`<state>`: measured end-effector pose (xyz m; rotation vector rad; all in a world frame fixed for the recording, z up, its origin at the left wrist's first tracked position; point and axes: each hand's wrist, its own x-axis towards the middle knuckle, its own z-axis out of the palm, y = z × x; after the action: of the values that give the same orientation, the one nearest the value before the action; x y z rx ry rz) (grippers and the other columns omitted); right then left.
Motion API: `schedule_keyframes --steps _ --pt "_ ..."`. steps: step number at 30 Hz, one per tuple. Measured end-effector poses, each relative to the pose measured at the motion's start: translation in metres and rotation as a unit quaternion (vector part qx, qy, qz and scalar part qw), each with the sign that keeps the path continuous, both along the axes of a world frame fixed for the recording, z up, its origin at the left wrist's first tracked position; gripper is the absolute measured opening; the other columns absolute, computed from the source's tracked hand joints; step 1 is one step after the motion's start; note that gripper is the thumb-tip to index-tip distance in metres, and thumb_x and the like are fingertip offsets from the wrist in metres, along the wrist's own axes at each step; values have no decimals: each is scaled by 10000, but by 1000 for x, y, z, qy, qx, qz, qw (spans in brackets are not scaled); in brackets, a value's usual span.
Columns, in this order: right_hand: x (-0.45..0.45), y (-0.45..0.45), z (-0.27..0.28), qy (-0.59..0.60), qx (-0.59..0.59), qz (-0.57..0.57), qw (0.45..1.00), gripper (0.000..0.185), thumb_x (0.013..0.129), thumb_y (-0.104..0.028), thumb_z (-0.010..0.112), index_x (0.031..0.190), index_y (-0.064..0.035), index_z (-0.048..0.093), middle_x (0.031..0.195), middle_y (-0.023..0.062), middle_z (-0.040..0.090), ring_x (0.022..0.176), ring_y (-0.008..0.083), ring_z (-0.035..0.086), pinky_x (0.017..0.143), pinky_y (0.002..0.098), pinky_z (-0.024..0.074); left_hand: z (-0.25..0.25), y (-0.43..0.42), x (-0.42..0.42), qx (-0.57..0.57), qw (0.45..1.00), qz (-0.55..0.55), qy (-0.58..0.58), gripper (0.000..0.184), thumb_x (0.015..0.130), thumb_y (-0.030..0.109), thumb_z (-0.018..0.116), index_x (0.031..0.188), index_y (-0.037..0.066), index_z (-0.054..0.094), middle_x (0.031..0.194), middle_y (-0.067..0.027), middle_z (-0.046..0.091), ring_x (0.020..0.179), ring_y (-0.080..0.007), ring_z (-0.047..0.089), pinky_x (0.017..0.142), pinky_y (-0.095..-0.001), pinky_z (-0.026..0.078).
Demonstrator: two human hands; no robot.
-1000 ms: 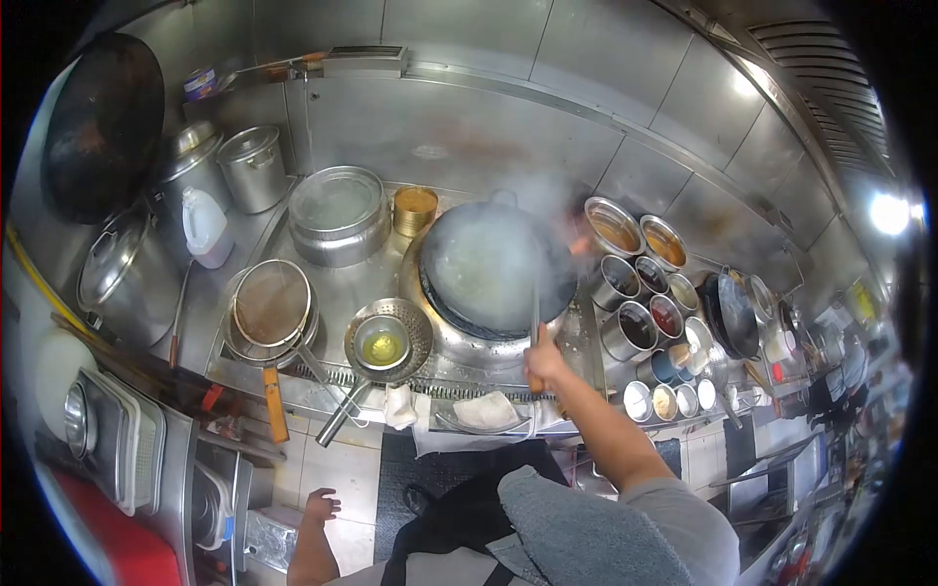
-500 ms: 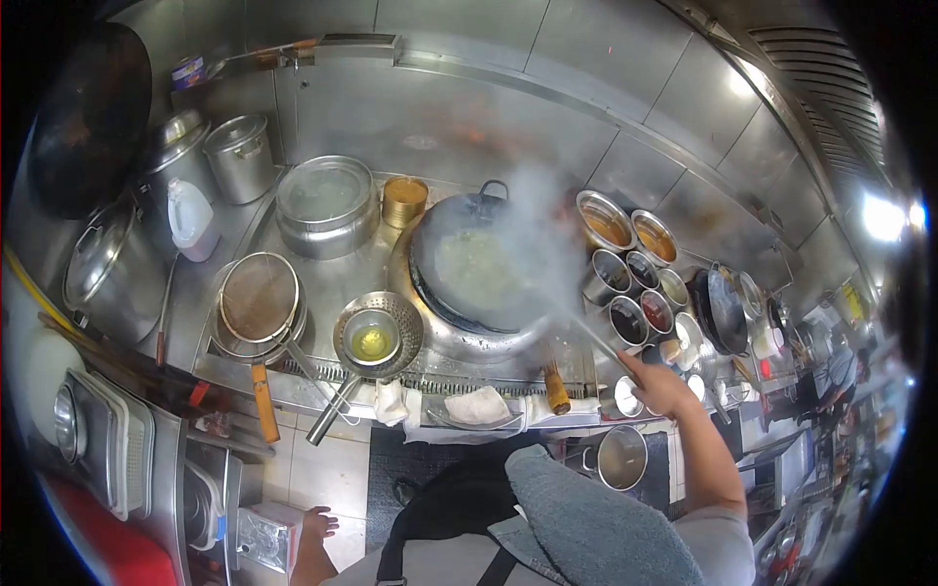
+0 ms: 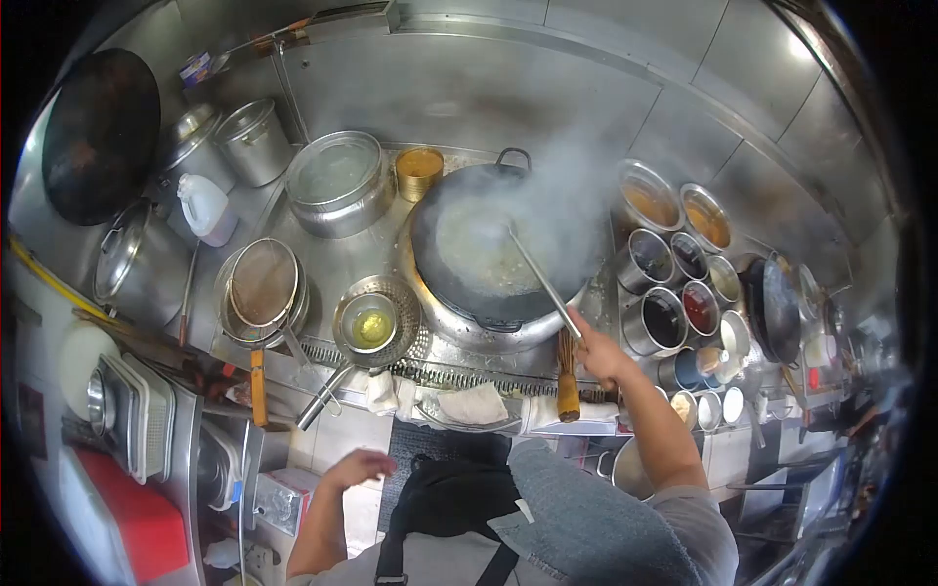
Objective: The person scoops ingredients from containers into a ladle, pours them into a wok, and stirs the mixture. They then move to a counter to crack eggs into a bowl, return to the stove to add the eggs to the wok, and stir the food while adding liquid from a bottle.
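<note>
A long metal utensil (image 3: 544,280) is gripped in the closed right hand (image 3: 600,354), its far end directed forward and leftward into the wok (image 3: 433,262), where it is veiled by steam (image 3: 572,190). The left hand (image 3: 356,470), loosely half-open and empty, is held low, well apart from the wok.

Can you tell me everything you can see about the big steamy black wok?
The wok is wide, round and dark, and looks like metal. It has a loop handle at the back and what seems to be another at the front. It sits upright on a shiny metal ring. Inside is something pale and wet-looking, with steam rising. The right hand holds a ladle that reaches in, but steam blurs whether its tip touches the wok.
</note>
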<state>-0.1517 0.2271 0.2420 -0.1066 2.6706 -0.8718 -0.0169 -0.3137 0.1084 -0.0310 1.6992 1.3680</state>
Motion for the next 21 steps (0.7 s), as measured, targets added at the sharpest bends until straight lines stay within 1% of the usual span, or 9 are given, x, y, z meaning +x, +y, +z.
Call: schedule_keyframes --steps 2,5,7,10,12,14,17,19,21 --pt "-15 15 -18 -61 -164 -87 981 803 886 -45 528 1540 -303 138 729 58 504 529 127 466 485 265 438 28 18 -30 16 996 75 37 301 900 159 622 1164 16 629 1031 -72 686 906 -169 664 753 -323 544" --pt "-4 2 -23 -79 -252 -160 951 800 901 -38 517 1543 -213 73 770 95 547 593 218 538 575 352 494 42 31 -84 -8 965 243 101 356 903 90 574 1246 -1 563 1030 -112 676 844 -180 667 713 -317 550" --pt "19 -9 -48 14 -232 -140 963 799 905 -43 521 1546 -216 77 769 69 526 543 168 506 482 334 452 16 20 -127 -71 925 311 206 409 879 74 557 1276 -17 525 1024 -136 672 813 -200 674 656 -313 558" --pt "51 -28 26 -158 -415 -240 863 838 899 -25 525 1544 -275 50 751 53 512 499 145 456 455 304 422 12 19 -178 -215 880 376 193 482 817 150 607 1247 -53 530 1020 -193 667 857 -234 675 724 -341 555" --pt "36 -13 52 -312 -566 -257 718 811 899 -38 537 1538 -274 96 756 64 518 509 152 460 460 320 426 -33 -1 -214 -261 872 369 187 506 799 187 618 1230 -65 534 1033 -225 664 887 -274 681 758 -370 555" --pt "2 -2 35 -296 -579 -240 721 793 901 -45 538 1533 -269 114 754 67 521 516 151 468 463 320 425 -77 -19 -243 -462 822 233 235 479 776 209 598 1157 -80 563 1059 -282 650 942 -366 674 825 -432 540" --pt "-12 -24 -12 -190 -534 -199 799 771 913 -54 507 1535 -266 104 733 65 522 533 151 485 467 326 430 -120 -29 -265 -433 837 291 166 415 766 202 572 1065 -84 595 1053 -303 645 982 -428 649 867 -458 521" --pt "1 -38 -49 -9 -202 -190 961 793 909 -44 491 1540 -265 65 707 62 515 513 151 481 472 333 448 -95 -17 -266 -435 837 288 167 381 765 180 568 1038 -83 604 1024 -296 655 931 -409 669 822 -452 539" --pt "34 -44 -37 -16 -177 -181 967 805 909 -43 490 1543 -216 26 751 105 536 556 187 544 511 354 471 -65 -6 -262 -437 835 290 166 348 763 158 563 1011 -82 613 995 -290 664 881 -390 689 777 -447 558"
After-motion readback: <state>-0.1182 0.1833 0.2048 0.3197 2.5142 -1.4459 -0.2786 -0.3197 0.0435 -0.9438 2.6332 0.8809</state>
